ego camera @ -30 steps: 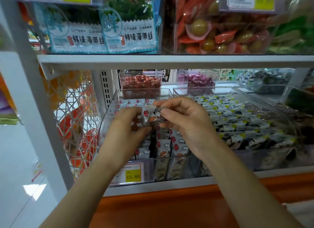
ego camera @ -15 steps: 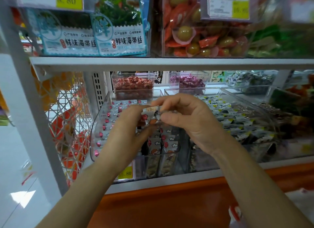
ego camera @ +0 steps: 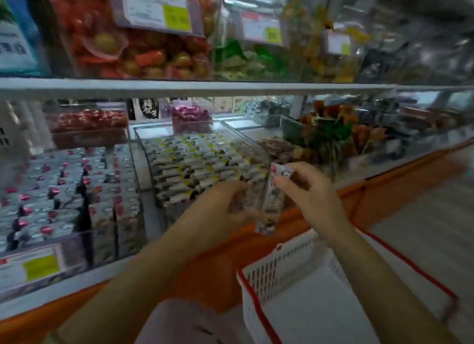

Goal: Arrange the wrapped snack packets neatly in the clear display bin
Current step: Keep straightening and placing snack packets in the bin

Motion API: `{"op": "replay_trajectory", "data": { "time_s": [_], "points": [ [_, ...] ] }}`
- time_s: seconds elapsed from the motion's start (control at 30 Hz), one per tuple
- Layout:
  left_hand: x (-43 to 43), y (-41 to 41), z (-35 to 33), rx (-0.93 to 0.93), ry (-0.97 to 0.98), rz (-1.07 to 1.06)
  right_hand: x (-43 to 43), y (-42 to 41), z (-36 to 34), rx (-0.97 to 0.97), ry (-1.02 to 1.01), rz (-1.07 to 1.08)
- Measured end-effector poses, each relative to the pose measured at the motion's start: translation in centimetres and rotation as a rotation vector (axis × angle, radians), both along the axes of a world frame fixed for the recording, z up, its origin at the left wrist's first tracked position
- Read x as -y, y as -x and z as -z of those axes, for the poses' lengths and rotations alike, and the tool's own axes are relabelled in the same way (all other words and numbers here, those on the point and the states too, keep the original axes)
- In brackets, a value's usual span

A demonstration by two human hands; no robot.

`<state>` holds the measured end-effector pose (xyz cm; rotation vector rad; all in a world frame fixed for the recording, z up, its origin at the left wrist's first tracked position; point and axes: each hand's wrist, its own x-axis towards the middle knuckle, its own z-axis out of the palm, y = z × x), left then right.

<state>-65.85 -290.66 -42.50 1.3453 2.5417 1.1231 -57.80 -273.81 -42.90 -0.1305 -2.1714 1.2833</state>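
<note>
Both hands have swung right, off the clear display bin [ego camera: 107, 230] and over a white basket [ego camera: 282, 266], the right hand [ego camera: 307, 192] pinching a wrapped snack packet [ego camera: 272, 202] by its top, the left hand [ego camera: 220, 212] holding its lower part, probably to straighten it before binning.

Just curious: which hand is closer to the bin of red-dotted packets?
Left. The left hand is right of the bin; the right hand is farther right, pinching a packet.

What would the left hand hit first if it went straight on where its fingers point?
First the snack packet, which the left hand grips together with the right hand. Past that, probably the front corner of the clear bin of yellow-marked packets; blur leaves depth unclear.
</note>
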Motion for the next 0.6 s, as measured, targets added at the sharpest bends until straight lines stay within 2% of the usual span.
{"op": "replay_trajectory", "data": {
  "time_s": [0.13,0.4,0.5,0.6],
  "points": [
    [-4.4,-1.1,3.3,0.095,0.042,0.003,-5.5,-2.2,8.2,0.199,0.206,0.184],
    [-8.9,-1.1,9.1,0.1,0.133,-0.046,-10.0,-5.2,27.1,0.72,0.561,0.555],
    [-8.9,-0.4,10.5,0.133,0.153,-0.078,-10.2,-5.3,31.6,0.874,0.616,0.568],
    [-9.0,0.2,10.7,0.158,0.115,-0.075,-10.1,-4.9,34.3,0.88,0.688,0.565]
  ]
}}
